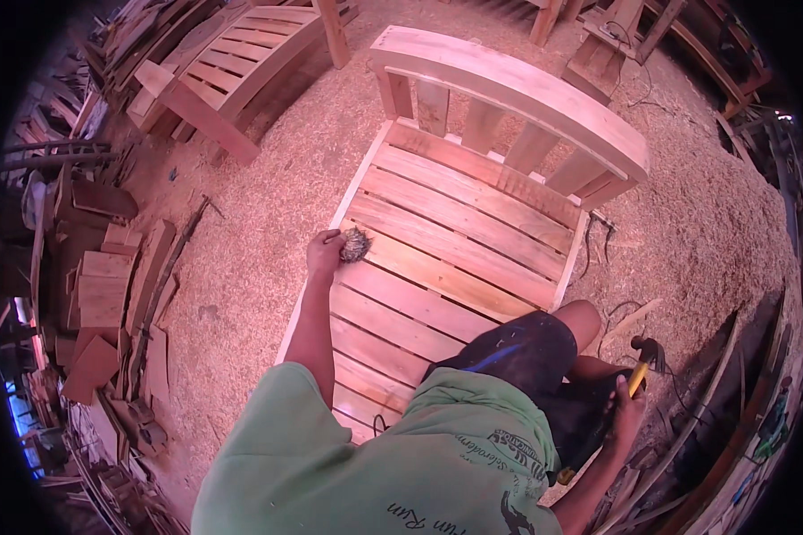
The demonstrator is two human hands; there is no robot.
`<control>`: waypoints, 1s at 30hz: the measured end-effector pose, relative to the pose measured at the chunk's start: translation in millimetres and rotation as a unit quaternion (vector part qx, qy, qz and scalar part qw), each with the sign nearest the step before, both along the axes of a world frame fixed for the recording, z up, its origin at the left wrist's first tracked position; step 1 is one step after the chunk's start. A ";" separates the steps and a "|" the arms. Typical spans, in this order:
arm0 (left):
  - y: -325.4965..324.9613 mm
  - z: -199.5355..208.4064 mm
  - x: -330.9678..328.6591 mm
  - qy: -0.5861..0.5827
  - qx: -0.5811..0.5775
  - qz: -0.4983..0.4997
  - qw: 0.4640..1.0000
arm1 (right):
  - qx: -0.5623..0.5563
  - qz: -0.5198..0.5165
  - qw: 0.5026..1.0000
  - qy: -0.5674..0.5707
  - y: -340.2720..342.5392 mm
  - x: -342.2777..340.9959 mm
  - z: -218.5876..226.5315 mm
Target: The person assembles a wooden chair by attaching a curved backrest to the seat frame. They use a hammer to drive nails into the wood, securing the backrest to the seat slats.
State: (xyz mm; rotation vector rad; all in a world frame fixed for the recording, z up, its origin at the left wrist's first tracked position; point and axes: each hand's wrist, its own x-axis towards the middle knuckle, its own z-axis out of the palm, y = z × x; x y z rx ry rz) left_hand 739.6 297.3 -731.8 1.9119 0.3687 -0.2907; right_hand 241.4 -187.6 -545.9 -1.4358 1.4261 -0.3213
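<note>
left fingers (pixel 336 239) pinch a dark spiky clump (pixel 357 246) around ten o'clock on the pale-wood slatted bench (pixel 473 241), right hand (pixel 629 412) wrapped round a yellow-handled, dark-headed hammer (pixel 639 377) at four, so i'd lift that clump, not drag it.

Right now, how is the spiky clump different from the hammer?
Shape: the spiky clump is roundish and bristly, while the hammer has a long handle and a solid head.
Colour: the clump looks dark all over; the hammer has a yellow handle with a dark head.
Place: the clump is in the left grip, over the slatted seat; the hammer is in the right grip, off to the seat's right.
Both are being held.
</note>
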 end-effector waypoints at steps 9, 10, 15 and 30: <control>7.1 -6.8 25.7 -0.045 0.133 -0.049 0.989 | 0.025 0.064 0.997 -0.030 -31.2 70.8 -11.8; 5.9 -2.1 23.6 -0.083 0.192 -0.062 0.976 | 0.036 0.064 0.997 -0.037 -34.0 77.0 -11.9; -44.0 46.6 -5.4 -0.216 0.461 -0.129 0.851 | 0.062 0.068 0.995 -0.049 -55.7 93.0 -12.1; -14.4 57.7 -33.1 0.096 -0.001 0.019 0.995 | 0.049 0.111 0.992 -0.017 -149.9 127.7 -49.7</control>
